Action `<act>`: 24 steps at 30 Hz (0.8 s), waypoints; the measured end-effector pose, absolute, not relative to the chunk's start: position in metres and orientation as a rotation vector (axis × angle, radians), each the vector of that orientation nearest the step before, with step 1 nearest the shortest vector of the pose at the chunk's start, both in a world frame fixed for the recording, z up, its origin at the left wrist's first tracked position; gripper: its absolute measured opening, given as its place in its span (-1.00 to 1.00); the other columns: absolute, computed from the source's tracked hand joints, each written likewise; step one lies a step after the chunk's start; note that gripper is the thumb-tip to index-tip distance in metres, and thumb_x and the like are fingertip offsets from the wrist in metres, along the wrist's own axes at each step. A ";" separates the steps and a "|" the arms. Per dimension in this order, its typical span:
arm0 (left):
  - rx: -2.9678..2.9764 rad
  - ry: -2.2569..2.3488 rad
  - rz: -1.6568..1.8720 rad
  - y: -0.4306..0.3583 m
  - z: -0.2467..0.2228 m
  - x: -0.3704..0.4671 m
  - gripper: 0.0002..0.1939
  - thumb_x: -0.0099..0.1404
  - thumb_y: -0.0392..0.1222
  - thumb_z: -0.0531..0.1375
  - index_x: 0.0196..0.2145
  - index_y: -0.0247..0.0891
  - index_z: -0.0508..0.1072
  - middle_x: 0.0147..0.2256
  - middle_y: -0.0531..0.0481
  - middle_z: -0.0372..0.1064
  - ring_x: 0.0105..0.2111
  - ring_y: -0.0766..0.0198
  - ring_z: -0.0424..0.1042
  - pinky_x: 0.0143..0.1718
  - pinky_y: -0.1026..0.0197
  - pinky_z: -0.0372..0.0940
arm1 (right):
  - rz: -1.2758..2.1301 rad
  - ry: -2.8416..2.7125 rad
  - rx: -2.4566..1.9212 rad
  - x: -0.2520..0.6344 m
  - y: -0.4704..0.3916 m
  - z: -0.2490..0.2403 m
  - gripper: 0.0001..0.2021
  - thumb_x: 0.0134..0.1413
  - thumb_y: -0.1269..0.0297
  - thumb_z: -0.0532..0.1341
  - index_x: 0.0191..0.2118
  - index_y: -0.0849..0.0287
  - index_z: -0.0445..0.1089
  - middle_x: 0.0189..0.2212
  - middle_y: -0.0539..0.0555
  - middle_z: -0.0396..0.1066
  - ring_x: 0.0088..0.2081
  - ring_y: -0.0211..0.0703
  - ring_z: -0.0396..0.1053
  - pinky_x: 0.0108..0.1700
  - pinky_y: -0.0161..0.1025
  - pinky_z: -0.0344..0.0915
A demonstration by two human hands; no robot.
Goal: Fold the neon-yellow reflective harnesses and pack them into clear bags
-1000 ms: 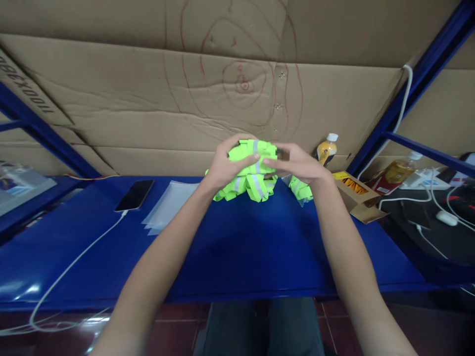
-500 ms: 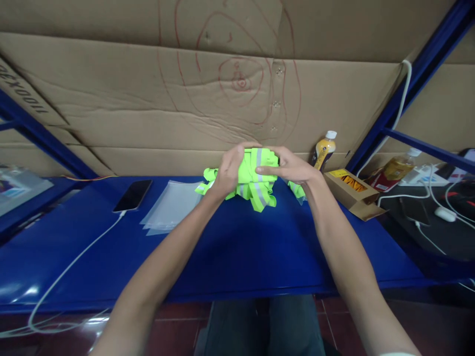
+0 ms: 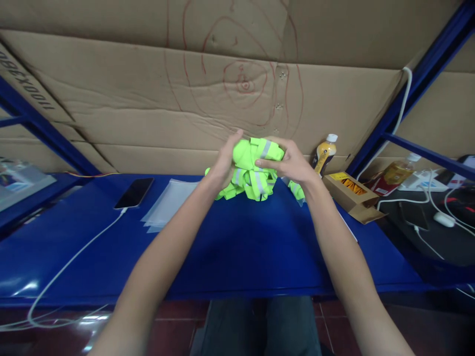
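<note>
A bunched heap of neon yellow-green reflective straps (image 3: 260, 183) with silver stripes is held just over the back of the blue table. My left hand (image 3: 224, 160) is closed on its left side, thumb pointing up. From the right, my right hand (image 3: 296, 162) grips the upper part, with one digit lying across the front and the rest partly hidden behind the fabric. Loose loops hang below both hands. Beside my right wrist lies another neon piece (image 3: 297, 190), apparently in clear plastic and partly covered by my arm.
Clear plastic bags (image 3: 170, 200) lie left of the straps, near a charging phone (image 3: 134, 193). To the right are a drink bottle (image 3: 324, 154) and an open carton (image 3: 352, 195) with orange packets. Cardboard (image 3: 129, 123) walls the back; blue posts (image 3: 426, 81) frame the sides.
The upper part of the bundle has been turned and bunched rounder, and the loose end at left is drawn inward. My left hand has shifted its hold slightly; both hands keep their grip.
</note>
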State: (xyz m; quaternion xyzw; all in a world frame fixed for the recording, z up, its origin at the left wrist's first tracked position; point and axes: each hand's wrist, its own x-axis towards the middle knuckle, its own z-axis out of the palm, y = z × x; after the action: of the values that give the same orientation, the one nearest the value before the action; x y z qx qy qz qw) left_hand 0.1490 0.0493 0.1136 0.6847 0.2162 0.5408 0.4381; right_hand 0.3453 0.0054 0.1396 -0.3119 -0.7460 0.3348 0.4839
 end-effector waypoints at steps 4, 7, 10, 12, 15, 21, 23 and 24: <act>1.535 0.407 0.959 0.045 0.126 0.140 -0.36 0.40 0.51 0.21 -0.23 -0.16 0.64 -0.37 -0.14 0.65 -0.13 -0.18 0.72 -0.07 -0.16 0.63 | 0.520 -1.894 -0.810 0.352 0.010 0.140 -0.55 0.04 0.00 0.55 0.01 0.08 0.61 0.00 0.14 0.64 0.13 0.18 0.53 0.21 0.03 0.45; 1.460 0.429 0.860 0.046 0.126 0.135 -0.38 0.36 0.50 0.25 -0.30 -0.18 0.61 -0.35 -0.17 0.66 -0.15 -0.20 0.72 -0.07 -0.19 0.64 | 0.292 -2.000 -0.798 0.352 0.017 0.134 -0.59 0.11 0.25 0.39 0.10 0.09 0.63 0.11 0.18 0.63 0.19 0.23 0.52 0.32 0.09 0.37; 1.390 0.481 0.862 0.052 0.121 0.129 -0.47 0.26 0.36 0.44 -0.30 -0.22 0.61 -0.30 -0.20 0.67 -0.16 -0.19 0.72 -0.07 -0.19 0.64 | 0.190 -2.153 -0.748 0.348 0.020 0.129 -0.44 0.06 0.38 0.25 0.21 0.09 0.57 0.15 0.21 0.58 0.20 0.23 0.49 0.33 0.13 0.34; 1.371 0.514 0.898 0.055 0.119 0.124 -0.53 0.15 0.19 0.56 -0.28 -0.25 0.63 -0.29 -0.20 0.67 -0.22 -0.13 0.71 -0.12 -0.12 0.64 | 0.213 -2.230 -0.691 0.347 0.018 0.129 -0.42 0.10 0.31 0.28 0.28 0.12 0.49 0.19 0.24 0.52 0.24 0.23 0.44 0.37 0.15 0.32; 1.388 0.557 0.953 0.051 0.122 0.117 -0.53 0.03 -0.04 0.65 -0.17 -0.28 0.66 -0.27 -0.14 0.67 -0.30 0.05 0.68 -0.20 0.03 0.61 | 0.389 -2.202 -0.596 0.347 0.014 0.133 -0.29 0.21 0.00 0.38 0.40 0.10 0.31 0.36 0.27 0.36 0.39 0.20 0.32 0.48 0.11 0.25; 1.726 0.454 1.090 0.043 0.129 0.115 -0.29 -0.07 -0.18 0.69 0.04 -0.13 0.61 -0.05 -0.06 0.65 -0.11 0.12 0.63 -0.11 0.18 0.53 | 0.449 -2.077 -0.702 0.350 0.015 0.135 -0.07 0.10 -0.35 0.47 0.42 0.07 0.29 0.45 0.26 0.31 0.49 0.21 0.23 0.54 0.08 0.14; 1.884 0.472 1.088 0.044 0.128 0.114 -0.29 -0.04 -0.11 0.68 0.06 -0.15 0.60 0.01 -0.10 0.62 -0.07 0.10 0.61 -0.09 0.18 0.51 | 0.467 -2.124 -0.730 0.351 0.016 0.135 -0.20 0.15 -0.38 0.43 0.29 0.09 0.41 0.28 0.23 0.48 0.32 0.19 0.39 0.43 0.05 0.28; 1.941 0.489 1.073 0.044 0.127 0.114 -0.31 -0.01 -0.07 0.67 0.06 -0.16 0.60 0.00 -0.10 0.62 -0.09 0.11 0.60 -0.10 0.18 0.49 | 0.476 -2.133 -0.745 0.351 0.016 0.135 -0.27 0.18 -0.39 0.40 0.20 0.10 0.46 0.15 0.19 0.55 0.19 0.14 0.46 0.32 0.00 0.35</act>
State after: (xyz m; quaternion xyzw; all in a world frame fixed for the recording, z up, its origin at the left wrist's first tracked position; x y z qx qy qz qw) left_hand 0.1135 0.0442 0.1272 0.7749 0.1951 0.4284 0.4218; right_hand 0.3509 0.0163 0.1345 -0.2952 -0.8449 0.1884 0.4045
